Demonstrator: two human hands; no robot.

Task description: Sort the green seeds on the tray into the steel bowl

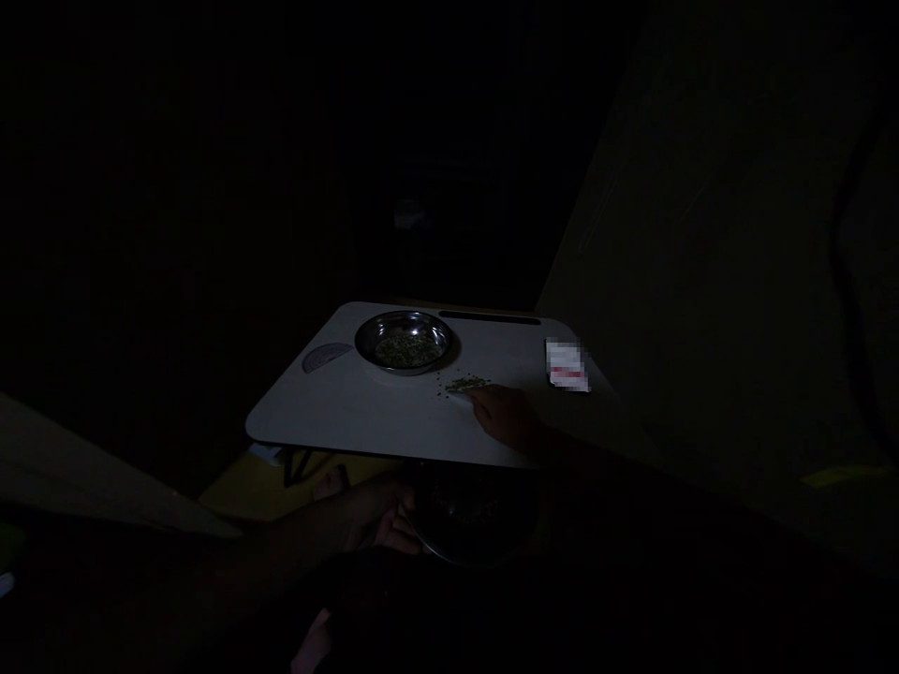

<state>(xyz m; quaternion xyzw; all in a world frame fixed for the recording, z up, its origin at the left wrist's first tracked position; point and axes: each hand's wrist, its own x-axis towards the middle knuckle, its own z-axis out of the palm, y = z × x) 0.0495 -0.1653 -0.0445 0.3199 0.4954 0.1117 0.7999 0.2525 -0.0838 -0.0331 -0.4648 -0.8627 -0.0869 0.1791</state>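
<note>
The scene is very dark. My right hand (502, 412) is closed around a thin pale flat piece (460, 396), its kind too dim to make out. The piece's edge meets a small scatter of green grains (469, 383) on the white table (351, 412). Below the table's near edge, my left hand (390, 524) grips the rim of a wide round bowl (478, 552), partly hidden under the tabletop. Farther back on the table stands a shiny steel bowl (363, 339) with many greenish grains (407, 352) inside.
A clear protractor (325, 357) lies left of the steel bowl. On the right side of the tabletop rests a phone (568, 365) with a blurred-out bright screen. A dark slot (490, 317) runs along the far edge. A wall (702, 281) rises at the right.
</note>
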